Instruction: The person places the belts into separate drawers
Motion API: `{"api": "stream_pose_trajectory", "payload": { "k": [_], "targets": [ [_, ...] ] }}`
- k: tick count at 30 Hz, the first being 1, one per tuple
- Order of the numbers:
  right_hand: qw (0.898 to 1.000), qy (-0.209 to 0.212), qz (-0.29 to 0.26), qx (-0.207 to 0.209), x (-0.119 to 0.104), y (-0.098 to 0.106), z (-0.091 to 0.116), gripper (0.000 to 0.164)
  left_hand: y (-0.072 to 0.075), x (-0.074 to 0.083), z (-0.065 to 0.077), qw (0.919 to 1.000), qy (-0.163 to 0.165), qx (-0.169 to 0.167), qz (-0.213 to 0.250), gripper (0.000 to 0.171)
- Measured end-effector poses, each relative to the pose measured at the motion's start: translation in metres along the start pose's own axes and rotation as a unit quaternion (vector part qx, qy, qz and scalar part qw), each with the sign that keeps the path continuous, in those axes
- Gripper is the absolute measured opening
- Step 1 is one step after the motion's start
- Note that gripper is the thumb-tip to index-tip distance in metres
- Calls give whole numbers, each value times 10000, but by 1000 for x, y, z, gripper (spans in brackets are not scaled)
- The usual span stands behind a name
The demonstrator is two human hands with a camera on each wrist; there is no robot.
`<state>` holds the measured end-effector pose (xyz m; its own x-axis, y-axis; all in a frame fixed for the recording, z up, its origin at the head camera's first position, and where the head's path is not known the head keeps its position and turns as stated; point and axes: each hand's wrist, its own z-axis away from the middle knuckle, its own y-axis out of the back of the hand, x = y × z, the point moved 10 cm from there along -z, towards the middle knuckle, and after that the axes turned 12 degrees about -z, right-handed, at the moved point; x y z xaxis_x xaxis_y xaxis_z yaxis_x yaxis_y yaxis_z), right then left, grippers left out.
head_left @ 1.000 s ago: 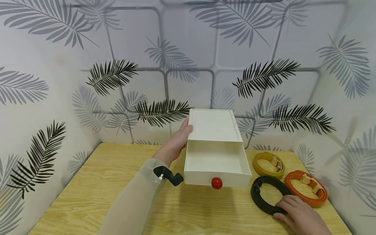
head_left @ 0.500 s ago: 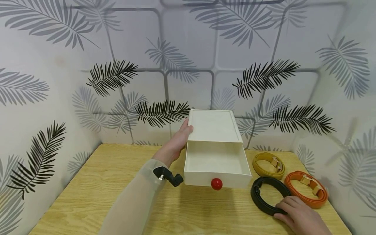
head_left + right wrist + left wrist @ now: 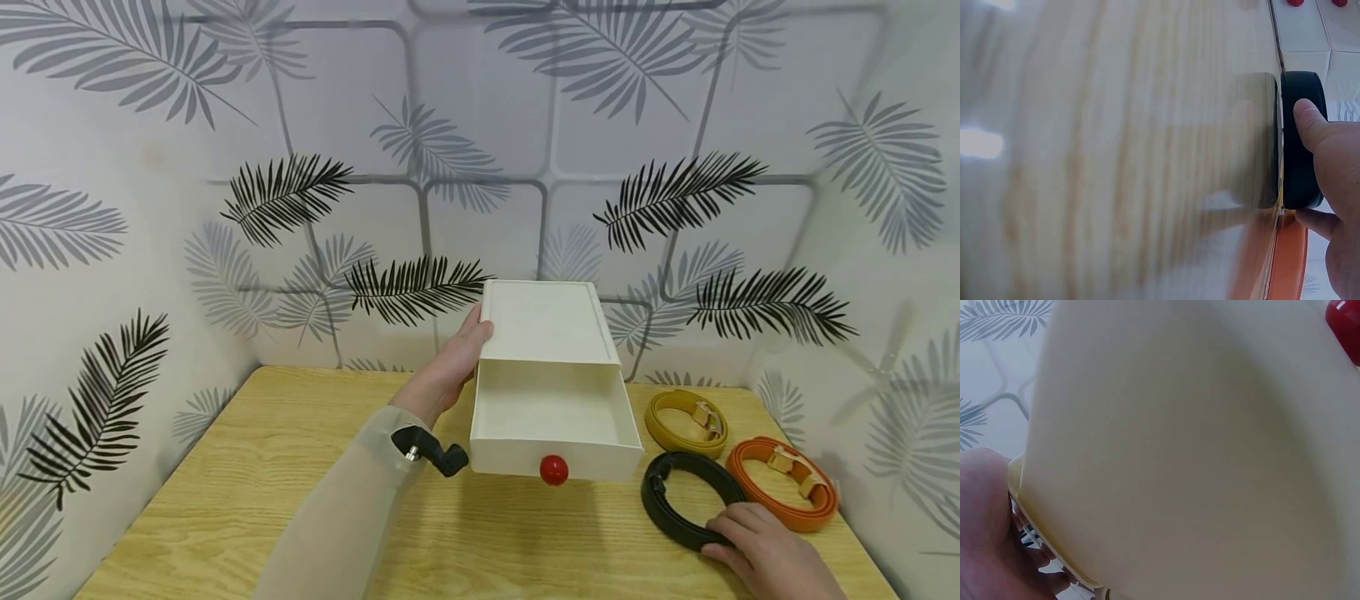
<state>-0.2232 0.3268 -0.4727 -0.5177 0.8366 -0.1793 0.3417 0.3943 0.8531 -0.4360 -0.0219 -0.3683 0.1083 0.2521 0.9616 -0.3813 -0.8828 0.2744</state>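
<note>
My left hand (image 3: 452, 360) holds a white drawer box (image 3: 551, 321) by its left side. In the left wrist view its fingers (image 3: 1044, 557) curl round the far edge of the casing. The drawer (image 3: 555, 454) is pulled out toward me, showing a bare inside and a round red knob (image 3: 553, 470) on the front. To the right lies a coiled black belt (image 3: 663, 508) on the table. My right hand (image 3: 776, 550) grips its near right side, with the thumb (image 3: 1310, 122) against the outer face in the right wrist view.
Behind the black belt sits a coiled mustard-yellow belt (image 3: 660, 429) with a gold buckle. A coiled orange belt (image 3: 787, 512) lies beside it near the right edge of the wooden table (image 3: 315, 433). Leaf-patterned walls (image 3: 480, 125) enclose the back and sides.
</note>
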Motion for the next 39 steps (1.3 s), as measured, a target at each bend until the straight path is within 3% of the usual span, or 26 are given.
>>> {"api": "stream_pose_trajectory", "payload": {
  "k": [22, 31, 39],
  "targets": [
    [9992, 336, 1, 217, -13, 13, -1, 32, 0, 0, 0, 10000, 17, 16, -6, 67],
    [9992, 15, 80, 388, -15, 26, -3, 36, 0, 0, 0, 10000, -9, 17, -15, 67],
    [9982, 190, 8, 561, -25, 43, -9, 32, 0, 0, 0, 10000, 23, 5, 1, 67]
  ]
}}
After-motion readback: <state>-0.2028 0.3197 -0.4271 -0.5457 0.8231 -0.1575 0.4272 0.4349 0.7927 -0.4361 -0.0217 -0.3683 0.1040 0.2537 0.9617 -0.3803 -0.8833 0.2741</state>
